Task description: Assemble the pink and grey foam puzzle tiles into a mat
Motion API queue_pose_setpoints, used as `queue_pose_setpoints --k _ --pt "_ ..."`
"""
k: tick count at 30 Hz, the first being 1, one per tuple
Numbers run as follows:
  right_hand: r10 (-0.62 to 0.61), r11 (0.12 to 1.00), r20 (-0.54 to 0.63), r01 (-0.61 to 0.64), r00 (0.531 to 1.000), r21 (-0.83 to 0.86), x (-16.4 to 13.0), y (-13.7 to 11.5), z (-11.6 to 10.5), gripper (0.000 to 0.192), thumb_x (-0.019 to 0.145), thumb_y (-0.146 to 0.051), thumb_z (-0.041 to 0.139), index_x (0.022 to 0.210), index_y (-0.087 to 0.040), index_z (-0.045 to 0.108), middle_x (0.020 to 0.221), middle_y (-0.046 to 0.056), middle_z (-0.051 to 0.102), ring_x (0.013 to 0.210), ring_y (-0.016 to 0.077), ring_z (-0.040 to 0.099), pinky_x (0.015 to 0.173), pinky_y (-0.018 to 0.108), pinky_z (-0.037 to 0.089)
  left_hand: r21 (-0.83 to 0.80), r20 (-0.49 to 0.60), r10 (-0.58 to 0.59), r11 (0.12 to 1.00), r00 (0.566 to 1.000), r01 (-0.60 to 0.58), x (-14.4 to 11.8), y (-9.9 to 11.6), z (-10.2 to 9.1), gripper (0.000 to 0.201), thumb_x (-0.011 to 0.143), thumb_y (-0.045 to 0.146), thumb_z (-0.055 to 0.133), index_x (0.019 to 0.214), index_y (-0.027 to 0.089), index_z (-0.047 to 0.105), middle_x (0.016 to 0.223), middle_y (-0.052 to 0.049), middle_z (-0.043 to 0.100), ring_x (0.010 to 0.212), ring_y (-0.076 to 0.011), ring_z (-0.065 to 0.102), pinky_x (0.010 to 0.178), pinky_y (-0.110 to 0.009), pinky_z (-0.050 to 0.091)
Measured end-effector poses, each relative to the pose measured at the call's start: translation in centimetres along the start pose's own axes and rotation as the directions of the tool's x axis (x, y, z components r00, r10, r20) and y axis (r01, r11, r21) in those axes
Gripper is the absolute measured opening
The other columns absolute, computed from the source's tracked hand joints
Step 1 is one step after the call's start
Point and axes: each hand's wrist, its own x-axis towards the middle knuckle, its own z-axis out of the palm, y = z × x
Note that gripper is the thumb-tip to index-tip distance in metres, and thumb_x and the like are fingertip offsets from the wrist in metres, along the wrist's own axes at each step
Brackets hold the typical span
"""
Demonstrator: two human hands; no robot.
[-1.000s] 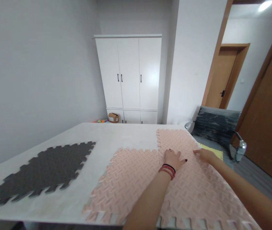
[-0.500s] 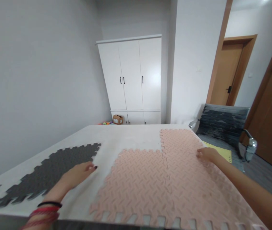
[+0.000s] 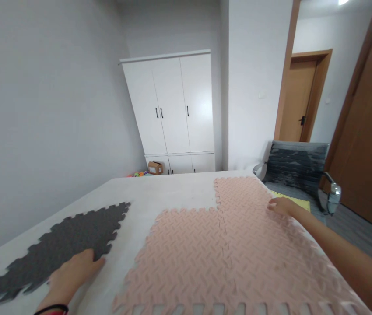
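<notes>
Two pink foam mats lie joined on the white table point(image 3: 169, 190): a nearer left tile point(image 3: 182, 253) and a right tile point(image 3: 248, 218), both with a raised pattern and toothed edges. A dark grey foam mat point(image 3: 71, 232) lies apart on the left. My left hand point(image 3: 74, 271) is at the grey mat's near right edge, thumb spread from the fingers; some fingers are hidden behind the hand. On the right pink tile's outer edge rests my right hand point(image 3: 282, 206), fingertips touching its surface, gripping nothing visible.
Right of the table stands a dark chair point(image 3: 297, 164) with metal arms, and a yellow mat point(image 3: 293, 200) lies beside it. Beyond the table's far edge are a cardboard box point(image 3: 155, 168), small colourful items point(image 3: 140, 174) and a white cabinet point(image 3: 173, 109).
My left hand has moved left and nearer to me, from the gap between mats to the grey mat's edge. My right hand stays on the pink tile. The view has shifted slightly right.
</notes>
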Motion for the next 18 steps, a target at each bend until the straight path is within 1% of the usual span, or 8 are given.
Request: queue_pose_setpoints --k 2,4,7,9,11,14,16,18 --pt "0.02 1.0 0.031 -0.021 0.999 0.01 0.3 0.3 0.1 0.038 0.078 -0.038 0.05 0.104 -0.019 0.07 0.112 0.01 0.067 0.105 0.0262 0.062 0.09 0.035 0.045 0.013 -0.069 -0.093 0.996 0.993 0.094 0.3 0.9 -0.4 0.041 0.072 0.057 0.04 0.081 0.02 0.057 0.103 -0.015 0.067 0.098 -0.0371 0.06 0.079 -0.045 0.042" --pt "0.031 0.999 0.051 -0.032 0.998 0.021 0.4 0.6 0.2 0.04 0.079 -0.038 0.049 0.109 -0.019 0.069 0.116 0.01 0.066 0.108 0.0261 0.06 0.092 0.035 0.044 0.0 -0.123 -0.128 0.992 0.984 0.129 0.5 1.9 -1.3 0.048 0.074 0.06 0.035 0.085 0.02 0.059 0.103 -0.015 0.067 0.096 -0.037 0.061 0.074 -0.042 0.043" --pt "0.04 0.999 0.071 -0.043 0.997 0.034 0.6 1.2 0.2 0.044 0.08 -0.039 0.047 0.113 -0.016 0.066 0.12 0.011 0.063 0.11 0.0265 0.058 0.093 0.035 0.043 -0.024 -0.216 -0.146 0.989 0.965 0.145 1.1 3.8 -3.8 0.053 0.077 0.063 0.027 0.086 0.019 0.057 0.099 -0.017 0.066 0.091 -0.038 0.062 0.069 -0.04 0.043" --pt "0.05 0.998 0.08 -0.053 0.996 0.038 0.6 1.6 0.1 0.045 0.081 -0.039 0.046 0.115 -0.016 0.065 0.12 0.011 0.063 0.11 0.0266 0.059 0.092 0.035 0.043 -0.05 -0.278 -0.123 0.992 0.953 0.114 1.4 5.5 -5.9 0.053 0.079 0.063 0.024 0.087 0.02 0.055 0.094 -0.016 0.066 0.086 -0.0361 0.062 0.067 -0.038 0.042" --pt "0.061 0.997 0.089 -0.064 0.994 0.039 0.5 1.9 0.0 0.044 0.081 -0.038 0.046 0.113 -0.016 0.066 0.118 0.011 0.064 0.107 0.0262 0.06 0.09 0.035 0.044 -0.073 -0.343 -0.062 0.997 0.937 0.039 1.5 7.6 -8.0 0.05 0.081 0.062 0.023 0.089 0.022 0.052 0.089 -0.013 0.066 0.083 -0.0328 0.061 0.068 -0.037 0.042" --pt "0.072 0.997 0.098 -0.075 0.993 0.033 0.3 2.0 -0.1 0.041 0.081 -0.036 0.045 0.11 -0.017 0.067 0.114 0.01 0.067 0.103 0.025 0.062 0.086 0.033 0.045 -0.094 -0.406 0.125 0.98 0.905 -0.178 1.3 11.1 -10.1 0.039 0.083 0.056 0.027 0.096 0.024 0.046 0.089 -0.007 0.065 0.083 -0.0259 0.06 0.072 -0.033 0.041" --pt "0.078 0.997 0.093 -0.08 0.993 0.021 0.1 1.6 -0.1 0.043 0.08 -0.034 0.045 0.114 -0.015 0.065 0.113 0.012 0.067 0.102 0.0256 0.062 0.085 0.033 0.045 -0.111 -0.389 0.302 0.923 0.871 -0.369 1.1 13.8 -10.3 0.031 0.086 0.048 0.03 0.1 0.025 0.044 0.093 -0.003 0.065 0.084 -0.0197 0.06 0.075 -0.029 0.042" --pt "0.083 0.996 0.085 -0.084 0.993 0.004 0.0 1.1 0.0 0.049 0.079 -0.033 0.047 0.121 -0.012 0.06 0.112 0.015 0.066 0.103 0.0273 0.062 0.086 0.035 0.044 -0.127 -0.335 0.486 0.826 0.807 -0.55 1.2 16.5 -9.5 0.023 0.087 0.039 0.033 0.102 0.025 0.043 0.101 0.0 0.064 0.089 -0.0141 0.06 0.078 -0.024 0.043"
